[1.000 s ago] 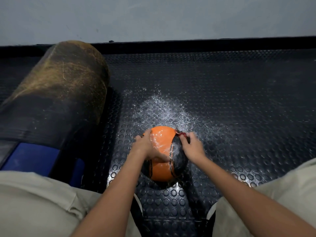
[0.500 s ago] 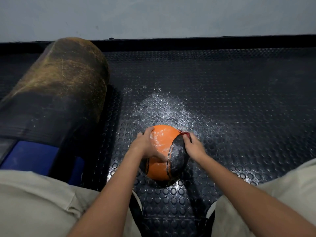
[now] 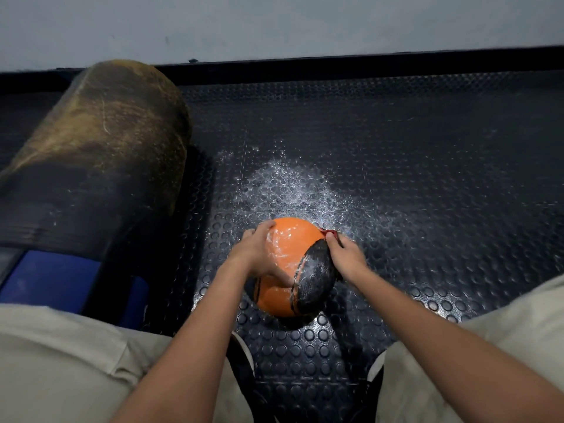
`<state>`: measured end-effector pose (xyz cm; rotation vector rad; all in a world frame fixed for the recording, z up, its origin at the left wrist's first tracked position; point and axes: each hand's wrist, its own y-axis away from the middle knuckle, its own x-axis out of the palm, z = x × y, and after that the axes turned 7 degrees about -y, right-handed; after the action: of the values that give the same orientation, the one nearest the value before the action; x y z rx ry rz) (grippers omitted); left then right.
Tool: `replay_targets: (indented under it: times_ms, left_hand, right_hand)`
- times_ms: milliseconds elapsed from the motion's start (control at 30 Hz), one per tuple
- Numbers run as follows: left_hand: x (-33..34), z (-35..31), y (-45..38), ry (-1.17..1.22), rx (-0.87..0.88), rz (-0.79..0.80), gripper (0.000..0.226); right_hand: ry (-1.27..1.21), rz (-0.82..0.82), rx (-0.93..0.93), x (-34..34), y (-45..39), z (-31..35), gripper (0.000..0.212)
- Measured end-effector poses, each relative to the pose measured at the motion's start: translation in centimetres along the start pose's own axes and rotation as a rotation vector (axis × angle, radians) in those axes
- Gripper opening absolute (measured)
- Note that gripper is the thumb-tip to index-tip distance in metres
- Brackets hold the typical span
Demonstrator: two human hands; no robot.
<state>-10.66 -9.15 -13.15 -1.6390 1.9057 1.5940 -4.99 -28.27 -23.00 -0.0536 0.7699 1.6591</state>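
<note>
1. the orange rubber ball with a black panel and thin black stripes (image 3: 287, 239) sits on the black studded rubber floor mat (image 3: 412, 141), between the person's knees in beige trousers (image 3: 61, 361).
2. the left hand (image 3: 256, 254) grips the ball's upper left side, fingers curled over the top and thumb laid across the orange face.
3. the right hand (image 3: 346, 259) has its fingers curled, pinching a small red piece (image 3: 331, 232) against the ball's right edge beside the black panel.
4. the stripes and white smears are the only marks on the ball i can make out.
5. white wet-looking flecks (image 3: 293, 187) cover the mat just beyond the ball.
6. a large brown-and-black scuffed cylinder (image 3: 100, 141) lies to the left, well apart from the ball, above a blue pad (image 3: 48, 279).
</note>
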Motion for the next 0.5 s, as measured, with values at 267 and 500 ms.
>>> replay_targets:
  times_ms: [267, 500]
  left_hand:
    - [-0.3, 0.2, 0.4, 0.033, -0.003, 0.017, 0.139]
    - [-0.2, -0.3, 0.9, 0.013, 0.040, 0.022, 0.138]
  right_hand:
    - [0.071, -0.014, -0.308, 1.0, 0.6, 2.1, 0.036]
    - [-0.030, -0.023, 0.008, 0.4, -0.3, 0.1, 0.047]
